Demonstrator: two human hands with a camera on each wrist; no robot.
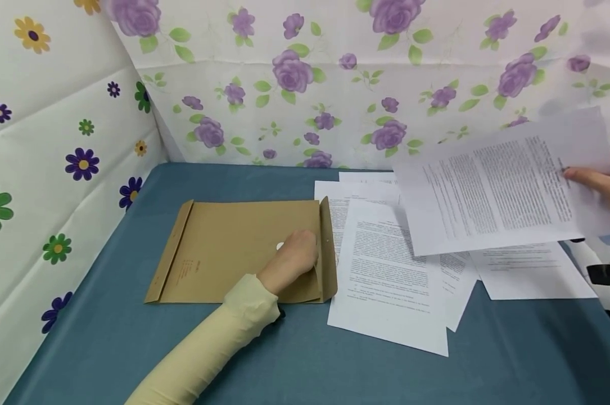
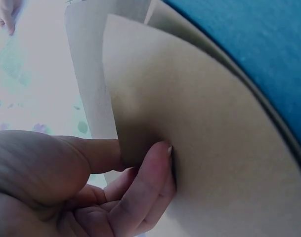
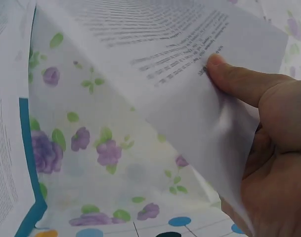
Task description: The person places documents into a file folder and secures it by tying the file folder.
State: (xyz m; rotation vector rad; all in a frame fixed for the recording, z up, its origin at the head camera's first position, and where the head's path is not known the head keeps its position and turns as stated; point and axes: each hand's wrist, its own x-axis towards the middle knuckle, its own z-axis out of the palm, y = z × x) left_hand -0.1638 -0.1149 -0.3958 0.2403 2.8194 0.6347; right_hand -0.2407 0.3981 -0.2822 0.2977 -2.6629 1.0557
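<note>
A brown paper envelope [image 1: 244, 236] lies flat on the blue table, its open end and flap [image 1: 328, 247] toward the right. My left hand [image 1: 293, 259] pinches the envelope's upper layer at that mouth, thumb inside and curled fingers outside; the left wrist view shows the layer [image 2: 155, 89] lifted and bent. Up at the right, my right hand [image 1: 600, 183] holds a printed sheet of paper [image 1: 492, 185] by its right end, thumb on the printed face. In the right wrist view the sheet [image 3: 190, 98] bends away from the thumb.
Several printed sheets [image 1: 385, 275] overlap on the table right of the envelope, partly beneath the raised sheet. Another sheet [image 1: 534, 273] lies farther right. Flowered cloth [image 1: 294, 73] hangs behind the table [image 1: 305, 360], and more hangs along the left side [image 1: 57, 169].
</note>
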